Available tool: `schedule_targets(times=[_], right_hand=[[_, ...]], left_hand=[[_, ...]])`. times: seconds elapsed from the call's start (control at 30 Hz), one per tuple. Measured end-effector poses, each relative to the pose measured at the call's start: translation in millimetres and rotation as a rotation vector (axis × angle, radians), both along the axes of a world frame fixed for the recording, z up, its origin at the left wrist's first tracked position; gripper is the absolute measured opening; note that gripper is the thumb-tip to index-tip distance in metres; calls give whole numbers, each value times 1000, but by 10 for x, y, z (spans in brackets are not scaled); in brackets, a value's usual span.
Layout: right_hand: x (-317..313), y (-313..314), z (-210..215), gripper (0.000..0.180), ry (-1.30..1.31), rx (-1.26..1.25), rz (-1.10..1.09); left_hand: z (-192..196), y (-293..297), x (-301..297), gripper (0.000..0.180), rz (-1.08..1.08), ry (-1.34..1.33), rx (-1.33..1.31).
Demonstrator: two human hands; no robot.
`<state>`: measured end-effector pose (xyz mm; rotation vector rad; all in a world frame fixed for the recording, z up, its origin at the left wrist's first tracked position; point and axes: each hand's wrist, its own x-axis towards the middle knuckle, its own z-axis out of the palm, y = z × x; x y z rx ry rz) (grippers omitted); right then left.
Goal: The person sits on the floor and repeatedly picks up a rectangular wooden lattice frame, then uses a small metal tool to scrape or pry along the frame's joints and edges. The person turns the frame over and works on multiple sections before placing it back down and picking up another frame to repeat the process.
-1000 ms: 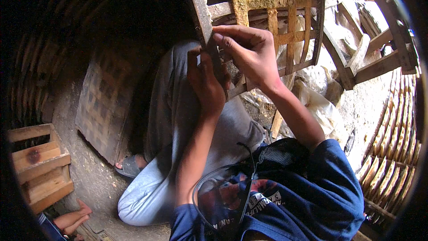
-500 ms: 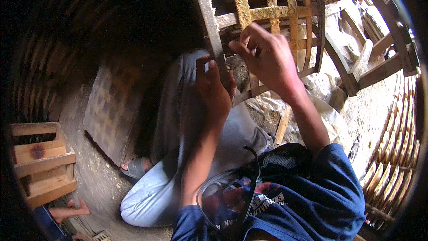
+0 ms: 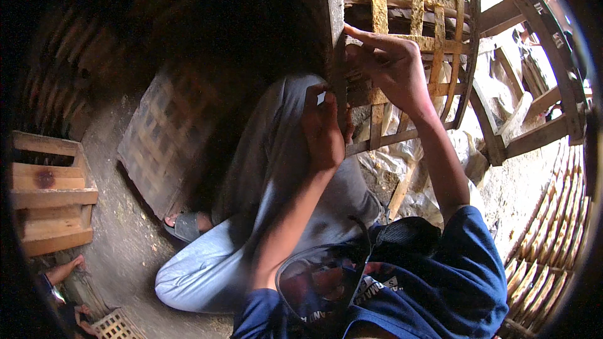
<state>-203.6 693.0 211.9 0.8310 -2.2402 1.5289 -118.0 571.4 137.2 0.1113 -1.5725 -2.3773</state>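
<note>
A wooden crate side with a lattice of woven slats (image 3: 417, 16) stands upright in front of me, yellowish residue on its strips. My left hand (image 3: 325, 130) is wrapped round the lower part of its long edge rail (image 3: 334, 6), thumb on one side and fingertips on the other. Higher up, my right hand (image 3: 392, 72) bends in from the right, its fingertips drawn together against the same rail. Whatever lies between those fingers is too hidden to make out. The rail rests close to my grey-trousered knee (image 3: 286, 103).
A dark woven panel (image 3: 166, 144) leans at the left, by my sandalled foot (image 3: 187, 226). Beyond it stands a slatted wooden crate (image 3: 53, 198). Another person's hand (image 3: 81, 314) shows at lower left. To the right are an open wooden frame (image 3: 540, 141), crumpled plastic sheeting (image 3: 461, 150) and bamboo slats (image 3: 546, 245).
My right hand has come from over the lattice to the edge rail. My left hand keeps its hold. The whole view has shifted, with the crate side now further right.
</note>
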Motion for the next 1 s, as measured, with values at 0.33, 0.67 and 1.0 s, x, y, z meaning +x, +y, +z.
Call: schedule_targets(times=[0.33, 0.67, 1.0], right_hand=[[-48, 31, 135, 19, 205, 193, -24], [-251, -2, 125, 22, 523, 404, -44], [-237, -71, 517, 11, 376, 444, -149]], left_hand=[[-78, -5, -10, 35, -26, -50, 51], [-179, -16, -16, 37, -51, -50, 89], [-189, -58, -17, 37, -32, 3, -46]])
